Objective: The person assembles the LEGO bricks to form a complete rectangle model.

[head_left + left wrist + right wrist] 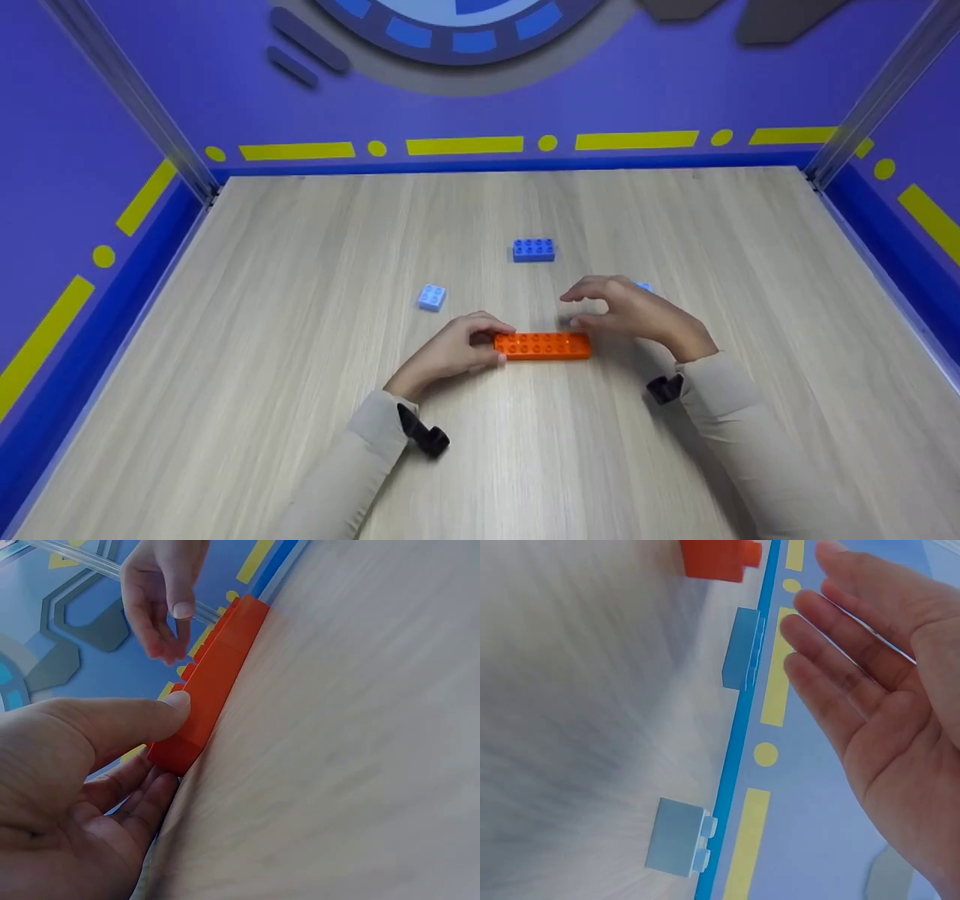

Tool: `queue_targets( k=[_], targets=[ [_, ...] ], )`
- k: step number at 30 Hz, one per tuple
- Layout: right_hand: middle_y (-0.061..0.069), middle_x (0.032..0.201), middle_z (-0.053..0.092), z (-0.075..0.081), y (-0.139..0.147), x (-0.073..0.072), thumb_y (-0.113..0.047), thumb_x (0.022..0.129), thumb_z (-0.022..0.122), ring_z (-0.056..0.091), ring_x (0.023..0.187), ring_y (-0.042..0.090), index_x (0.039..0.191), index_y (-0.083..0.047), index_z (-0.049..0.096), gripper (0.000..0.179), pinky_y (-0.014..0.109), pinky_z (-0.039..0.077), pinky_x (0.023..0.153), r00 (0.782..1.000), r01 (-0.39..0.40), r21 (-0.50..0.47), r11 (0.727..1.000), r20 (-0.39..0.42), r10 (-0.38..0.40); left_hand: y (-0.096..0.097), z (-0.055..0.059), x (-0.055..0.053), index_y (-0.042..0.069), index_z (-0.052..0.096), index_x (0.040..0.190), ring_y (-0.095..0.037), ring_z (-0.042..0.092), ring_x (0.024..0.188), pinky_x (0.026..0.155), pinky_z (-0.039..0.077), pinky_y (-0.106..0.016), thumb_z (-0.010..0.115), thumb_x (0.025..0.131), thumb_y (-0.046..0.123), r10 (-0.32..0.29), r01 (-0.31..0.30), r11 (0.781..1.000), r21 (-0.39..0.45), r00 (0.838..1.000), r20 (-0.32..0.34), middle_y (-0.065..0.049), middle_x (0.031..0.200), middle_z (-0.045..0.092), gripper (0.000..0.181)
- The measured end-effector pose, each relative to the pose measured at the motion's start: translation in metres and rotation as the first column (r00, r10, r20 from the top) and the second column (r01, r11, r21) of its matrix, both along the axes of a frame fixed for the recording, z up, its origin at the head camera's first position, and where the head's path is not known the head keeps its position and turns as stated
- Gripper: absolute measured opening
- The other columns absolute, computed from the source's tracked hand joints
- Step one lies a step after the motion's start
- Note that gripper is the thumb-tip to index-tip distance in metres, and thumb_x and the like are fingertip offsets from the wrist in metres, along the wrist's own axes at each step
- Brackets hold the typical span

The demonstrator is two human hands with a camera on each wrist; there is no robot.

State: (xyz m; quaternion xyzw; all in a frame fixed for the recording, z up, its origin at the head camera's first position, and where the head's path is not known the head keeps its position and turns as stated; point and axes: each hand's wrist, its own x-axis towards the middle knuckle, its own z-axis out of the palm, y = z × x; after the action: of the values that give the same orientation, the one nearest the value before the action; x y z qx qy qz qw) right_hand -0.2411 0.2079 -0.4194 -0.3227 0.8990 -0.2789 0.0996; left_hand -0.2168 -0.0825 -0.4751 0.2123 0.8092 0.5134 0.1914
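A long orange toy building brick [541, 346] with studs on top lies flat on the wooden table. My left hand [457, 346] pinches its left end, with the thumb on the near side and fingers on the far side; the left wrist view shows the thumb on the brick's side [214, 690]. Just above and beyond the brick's right end hovers my right hand [626, 311], fingers loosely bent and apart from the thumb. Nothing is in that hand in the right wrist view, where its palm [900, 712] faces the camera.
Farther back stands a blue brick [533, 250]. A small light-blue brick [431, 297] sits left of it, and another light-blue brick [643, 286] is mostly hidden behind my right hand. Blue-purple walls [480, 112] border the table [337, 240] at the back and sides.
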Motion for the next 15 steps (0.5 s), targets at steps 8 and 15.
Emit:
queue_targets(
  k=[8, 15],
  targets=[
    [0.011, 0.122, 0.065, 0.005, -0.004, -0.016, -0.015, 0.089, 0.069, 0.058, 0.117, 0.029, 0.121, -0.004, 0.064, 0.035, 0.046, 0.046, 0.1, 0.997, 0.044, -0.031, 0.999, -0.068, -0.046, 0.0, 0.009, 0.005, 0.01, 0.065, 0.123, -0.024, 0.052, 0.112, 0.102, 0.042, -0.043, 0.07, 0.082, 0.003, -0.004, 0.004, 1.0, 0.001, 1.0, 0.003, -0.009, 0.125, 0.059, 0.042],
    [0.014, 0.124, 0.064, 0.006, -0.008, -0.03, -0.013, 0.089, 0.068, 0.058, 0.118, 0.031, 0.122, -0.004, 0.064, 0.035, 0.047, 0.045, 0.101, 0.99, 0.074, -0.049, 0.996, -0.12, -0.08, 0.0, -0.003, -0.001, 0.016, 0.067, 0.12, -0.016, 0.054, 0.109, 0.098, 0.044, -0.036, 0.071, 0.081, 0.007, -0.007, 0.007, 1.0, 0.003, 1.0, -0.023, -0.001, 0.121, 0.062, 0.04]
  ],
)
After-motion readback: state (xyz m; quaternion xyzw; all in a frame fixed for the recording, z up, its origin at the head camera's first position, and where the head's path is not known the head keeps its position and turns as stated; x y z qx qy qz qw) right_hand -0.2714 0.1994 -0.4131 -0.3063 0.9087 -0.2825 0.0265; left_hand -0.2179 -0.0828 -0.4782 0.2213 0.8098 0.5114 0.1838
